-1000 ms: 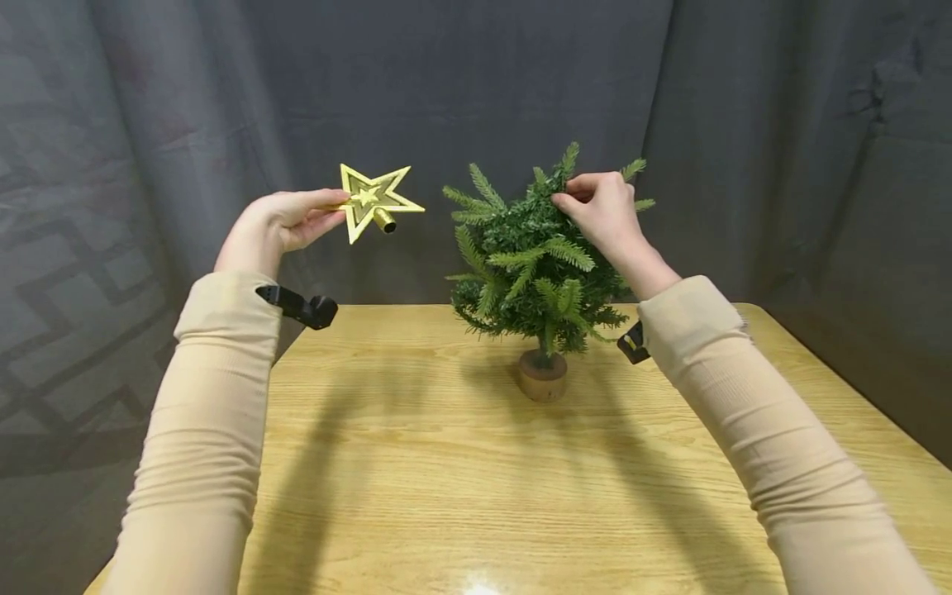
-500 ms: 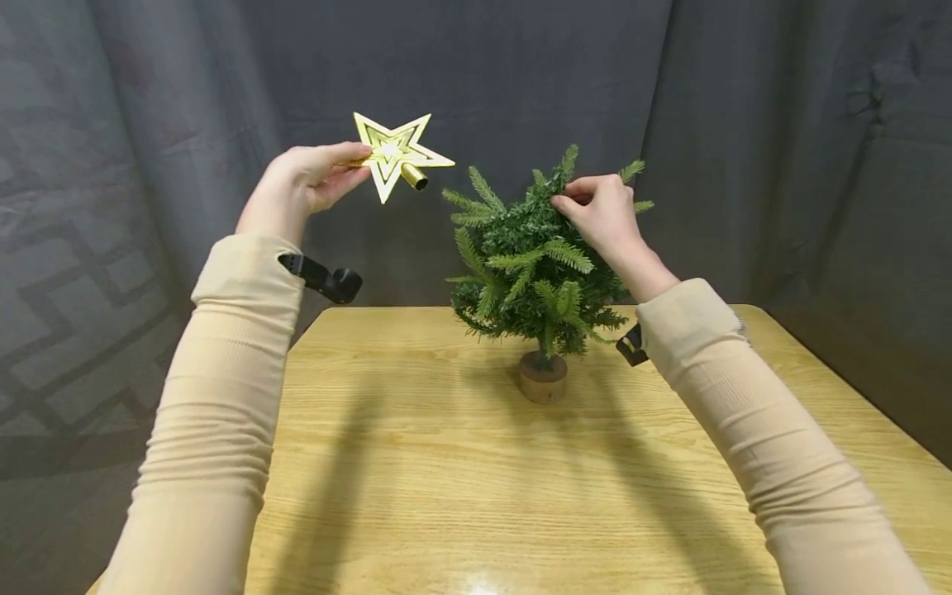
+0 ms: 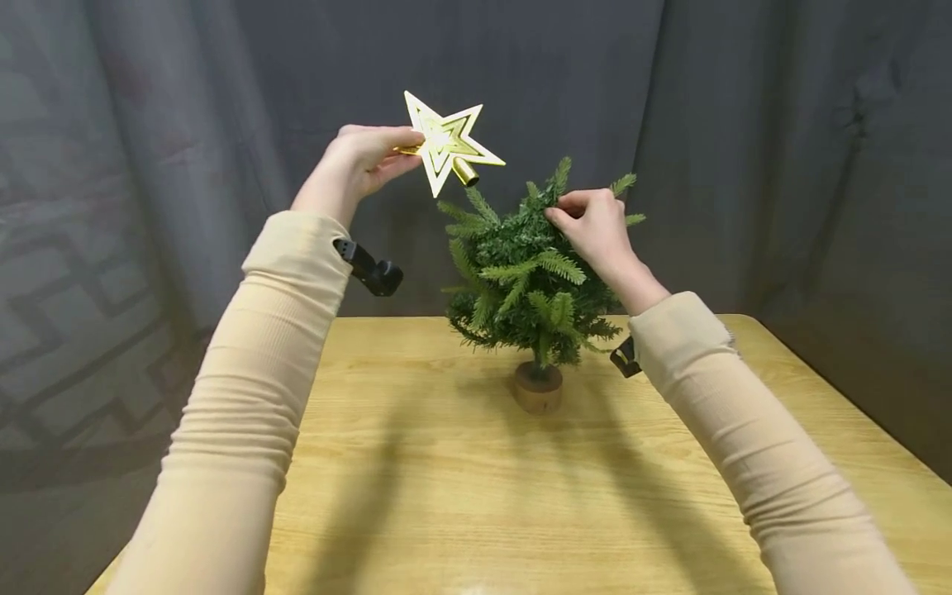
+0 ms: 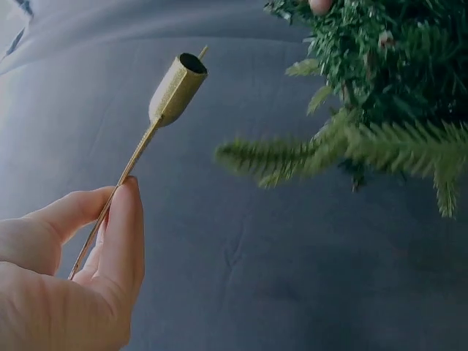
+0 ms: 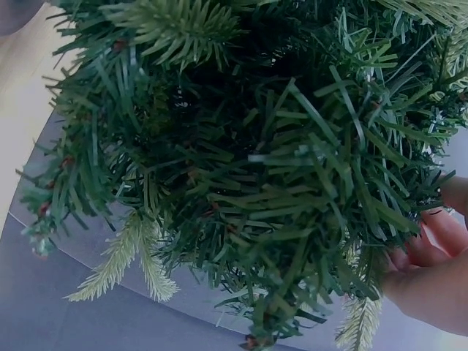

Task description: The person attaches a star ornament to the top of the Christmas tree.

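Observation:
A gold star tree topper (image 3: 446,140) is pinched by one point between the thumb and fingers of my left hand (image 3: 364,161). It is held in the air, above and left of the small artificial Christmas tree (image 3: 521,273). In the left wrist view the star (image 4: 139,146) appears edge-on, its hollow socket (image 4: 179,88) turned toward the upper right. My right hand (image 3: 598,227) pinches a branch near the treetop from the right side. In the right wrist view that hand (image 5: 431,285) is at the right edge, its fingertips partly hidden among the needles.
The tree stands on a round wooden base (image 3: 539,388) toward the back of a wooden table (image 3: 461,487). Grey curtains (image 3: 521,74) hang behind and on both sides. Black wrist cameras (image 3: 372,268) stick out below the cuffs.
My left hand has carried the star up and to the right, close to the treetop. The right hand keeps its hold on the branch; the head view has shifted slightly.

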Tool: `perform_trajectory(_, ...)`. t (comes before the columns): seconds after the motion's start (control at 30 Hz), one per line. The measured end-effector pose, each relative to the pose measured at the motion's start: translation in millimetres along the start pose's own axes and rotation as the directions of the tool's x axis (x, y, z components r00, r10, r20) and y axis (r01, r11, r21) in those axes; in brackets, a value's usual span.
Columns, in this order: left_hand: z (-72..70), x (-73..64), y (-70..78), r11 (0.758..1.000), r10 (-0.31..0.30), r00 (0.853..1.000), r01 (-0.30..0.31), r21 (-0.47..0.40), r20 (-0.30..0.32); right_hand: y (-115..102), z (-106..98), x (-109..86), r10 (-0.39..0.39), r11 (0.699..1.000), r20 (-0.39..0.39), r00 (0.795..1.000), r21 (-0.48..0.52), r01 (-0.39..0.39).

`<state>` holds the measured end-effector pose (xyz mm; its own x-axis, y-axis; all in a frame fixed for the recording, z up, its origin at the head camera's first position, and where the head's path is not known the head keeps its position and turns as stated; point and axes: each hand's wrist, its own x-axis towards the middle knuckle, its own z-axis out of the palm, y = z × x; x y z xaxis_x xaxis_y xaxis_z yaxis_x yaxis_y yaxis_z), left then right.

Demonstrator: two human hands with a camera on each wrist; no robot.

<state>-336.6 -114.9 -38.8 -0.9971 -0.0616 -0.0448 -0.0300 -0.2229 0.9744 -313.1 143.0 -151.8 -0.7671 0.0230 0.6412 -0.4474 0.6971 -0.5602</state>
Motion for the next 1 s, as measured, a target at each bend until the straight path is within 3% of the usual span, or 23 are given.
perform_trajectory(0.33,44.8,2.4,-5.3,0.993,0.055,0.998,-0.057,0.098,0.028,-2.4,3.0,-2.5,-0.017,1.000,-0.035,0.999,0.009,0.018)
perform_trajectory(0.57,64.8,-0.3,-9.5,0.976,0.127,0.989,-0.138,0.170,0.071,-3.1,6.2,-5.7,-0.037,0.999,-0.036,0.999,0.016,0.038)
perform_trajectory(0.73,76.3,-2.6,-11.5,0.942,0.218,0.969,-0.241,0.235,0.117,-2.1,5.8,-5.8,-0.048,0.999,-0.041,0.998,0.012,0.049)
perform_trajectory(1.0,89.2,-2.6,-15.3,0.864,0.343,0.920,-0.389,0.319,0.192,-0.8,5.5,-6.1,-0.064,0.998,-0.049,0.997,0.015,0.065)
